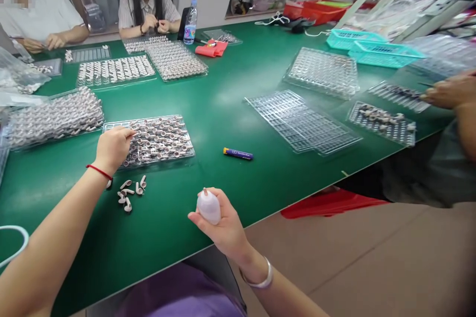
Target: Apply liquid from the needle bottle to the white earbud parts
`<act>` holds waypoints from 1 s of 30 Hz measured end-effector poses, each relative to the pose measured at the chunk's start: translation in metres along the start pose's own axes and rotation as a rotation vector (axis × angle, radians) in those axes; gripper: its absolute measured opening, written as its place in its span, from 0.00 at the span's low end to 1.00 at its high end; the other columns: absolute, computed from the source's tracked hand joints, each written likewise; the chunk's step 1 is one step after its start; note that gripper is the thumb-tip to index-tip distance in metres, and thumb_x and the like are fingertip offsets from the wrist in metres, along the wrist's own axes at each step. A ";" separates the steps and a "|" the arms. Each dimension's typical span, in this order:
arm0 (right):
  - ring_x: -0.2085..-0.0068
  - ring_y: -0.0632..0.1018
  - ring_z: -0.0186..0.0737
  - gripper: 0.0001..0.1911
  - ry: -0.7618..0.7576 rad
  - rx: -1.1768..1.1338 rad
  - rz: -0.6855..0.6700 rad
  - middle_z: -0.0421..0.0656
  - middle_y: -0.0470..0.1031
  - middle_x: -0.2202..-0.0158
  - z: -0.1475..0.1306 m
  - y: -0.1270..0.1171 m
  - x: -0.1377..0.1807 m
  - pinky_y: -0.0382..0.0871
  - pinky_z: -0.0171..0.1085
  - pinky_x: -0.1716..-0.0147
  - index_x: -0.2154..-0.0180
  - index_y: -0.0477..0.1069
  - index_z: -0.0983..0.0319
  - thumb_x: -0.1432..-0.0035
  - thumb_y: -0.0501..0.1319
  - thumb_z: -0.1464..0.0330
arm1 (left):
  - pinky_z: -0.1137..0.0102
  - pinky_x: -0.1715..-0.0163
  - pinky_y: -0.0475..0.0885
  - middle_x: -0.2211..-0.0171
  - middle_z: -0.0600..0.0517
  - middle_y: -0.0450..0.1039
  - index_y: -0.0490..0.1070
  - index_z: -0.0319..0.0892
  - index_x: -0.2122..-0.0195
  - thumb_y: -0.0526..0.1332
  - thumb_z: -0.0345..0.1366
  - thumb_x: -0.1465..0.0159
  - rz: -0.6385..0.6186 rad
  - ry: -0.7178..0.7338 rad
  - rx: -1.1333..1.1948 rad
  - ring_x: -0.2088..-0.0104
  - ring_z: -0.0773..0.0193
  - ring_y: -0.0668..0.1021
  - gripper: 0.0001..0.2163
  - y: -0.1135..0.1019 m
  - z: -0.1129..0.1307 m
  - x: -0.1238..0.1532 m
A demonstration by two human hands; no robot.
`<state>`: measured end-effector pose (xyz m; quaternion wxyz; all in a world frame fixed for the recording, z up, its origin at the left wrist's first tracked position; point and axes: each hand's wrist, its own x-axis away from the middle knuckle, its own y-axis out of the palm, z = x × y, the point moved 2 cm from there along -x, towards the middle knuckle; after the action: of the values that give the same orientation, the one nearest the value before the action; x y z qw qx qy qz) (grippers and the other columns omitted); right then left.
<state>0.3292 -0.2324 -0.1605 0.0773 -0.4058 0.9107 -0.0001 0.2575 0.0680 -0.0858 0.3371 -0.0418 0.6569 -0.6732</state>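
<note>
My left hand point(115, 148) reaches over the left side of a clear plastic tray point(189, 152) filled with rows of white earbud shells point(158, 136). Its fingers are pinched together at the tray; what is between them is too small to make out. Several loose earbud shells point(128, 205) lie on the green table just in front of the tray. My right hand point(232, 233) is raised near the table's front edge, fingers wrapped round a white egg-shaped squeeze bulb point(208, 208) with a small brownish tip pointing up.
A purple marker-like tube point(238, 153) lies right of the tray. Stacked filled trays point(55, 114) stand at left, grid trays point(301, 121) at right. Farther back are a water bottle point(190, 24) and turquoise baskets point(386, 54). Co-workers sit opposite; another person's hand point(451, 91) is at right.
</note>
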 end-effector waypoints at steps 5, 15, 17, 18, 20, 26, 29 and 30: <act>0.72 0.70 0.33 0.18 -0.016 -0.024 -0.001 0.37 0.68 0.67 0.000 0.000 0.000 0.68 0.31 0.74 0.58 0.65 0.57 0.47 0.69 0.65 | 0.64 0.65 0.71 0.61 0.43 0.81 0.81 0.39 0.60 0.54 0.32 0.36 -0.056 0.022 -0.074 0.60 0.51 0.80 0.14 0.003 -0.002 0.003; 0.72 0.70 0.33 0.18 0.007 -0.008 -0.003 0.37 0.68 0.67 -0.001 -0.001 0.000 0.67 0.32 0.74 0.57 0.64 0.56 0.47 0.69 0.65 | 0.66 0.61 0.71 0.59 0.47 0.81 0.80 0.41 0.59 0.55 0.33 0.36 -0.094 0.040 -0.055 0.58 0.54 0.80 0.14 0.001 -0.003 0.007; 0.72 0.70 0.33 0.18 0.016 0.002 -0.001 0.38 0.68 0.67 -0.001 -0.001 0.001 0.67 0.32 0.73 0.57 0.64 0.56 0.47 0.69 0.64 | 0.68 0.59 0.71 0.57 0.47 0.80 0.80 0.41 0.59 0.55 0.33 0.36 -0.087 0.027 -0.043 0.57 0.55 0.80 0.13 -0.007 -0.004 0.009; 0.72 0.70 0.33 0.19 0.023 0.006 0.000 0.38 0.68 0.67 -0.001 -0.001 0.001 0.67 0.32 0.73 0.57 0.64 0.56 0.47 0.69 0.64 | 0.68 0.59 0.71 0.56 0.46 0.80 0.79 0.40 0.59 0.55 0.33 0.36 -0.073 0.015 -0.041 0.57 0.56 0.80 0.13 -0.013 -0.004 0.012; 0.72 0.70 0.33 0.19 0.045 0.004 -0.001 0.38 0.68 0.67 -0.001 -0.002 0.002 0.67 0.33 0.73 0.57 0.64 0.56 0.47 0.69 0.63 | 0.67 0.60 0.70 0.58 0.46 0.80 0.79 0.40 0.61 0.56 0.36 0.37 -0.062 -0.038 -0.038 0.61 0.57 0.80 0.12 -0.029 -0.006 0.021; 0.72 0.70 0.34 0.20 0.098 -0.030 -0.011 0.37 0.68 0.69 0.002 -0.002 0.002 0.67 0.34 0.73 0.57 0.63 0.56 0.48 0.69 0.60 | 0.66 0.70 0.64 0.74 0.53 0.78 0.76 0.47 0.72 0.60 0.47 0.41 -0.389 -0.358 0.015 0.70 0.56 0.78 0.12 -0.066 -0.010 0.072; 0.72 0.70 0.34 0.21 0.114 -0.029 -0.015 0.37 0.68 0.69 0.001 -0.001 0.002 0.67 0.33 0.73 0.57 0.63 0.56 0.48 0.70 0.60 | 0.67 0.70 0.64 0.72 0.53 0.78 0.75 0.47 0.72 0.62 0.51 0.44 -0.457 -0.376 0.055 0.69 0.56 0.78 0.13 -0.064 -0.010 0.093; 0.72 0.70 0.34 0.21 0.113 -0.026 -0.014 0.37 0.69 0.69 0.000 -0.001 0.002 0.68 0.34 0.73 0.57 0.63 0.57 0.48 0.70 0.60 | 0.67 0.71 0.64 0.72 0.53 0.79 0.74 0.47 0.71 0.63 0.52 0.46 -0.465 -0.369 0.076 0.68 0.56 0.78 0.14 -0.060 -0.011 0.097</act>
<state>0.3287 -0.2343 -0.1611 0.0202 -0.4127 0.9106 -0.0118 0.1536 0.0224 -0.0695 0.2888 -0.3003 0.5316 -0.7375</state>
